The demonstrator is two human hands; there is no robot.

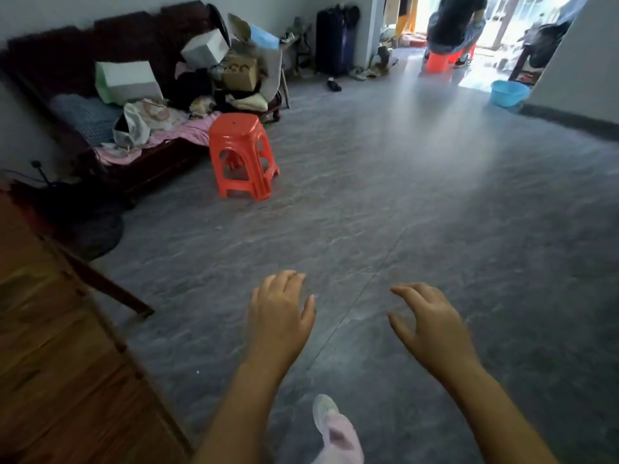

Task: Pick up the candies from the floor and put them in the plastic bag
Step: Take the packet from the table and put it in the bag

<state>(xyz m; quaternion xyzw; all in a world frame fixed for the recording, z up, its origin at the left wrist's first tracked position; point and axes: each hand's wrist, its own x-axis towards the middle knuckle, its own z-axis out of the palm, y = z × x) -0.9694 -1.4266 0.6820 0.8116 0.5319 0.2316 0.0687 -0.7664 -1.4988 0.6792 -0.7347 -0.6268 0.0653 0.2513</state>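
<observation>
Floor [418,202] grey, under 2 hands; left hand [279,313], right hand [432,326] both hover, fingers loosely apart, holding nothing.

The grey floor [418,202] carries a red stool [243,155] beside the sofa [140,152], a blue basin [509,92] by the doorway, and a dark suitcase [333,40] against the wall.

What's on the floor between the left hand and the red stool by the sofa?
Nothing: in the head view, only bare grey floor shows between the left hand and the red stool.
</observation>
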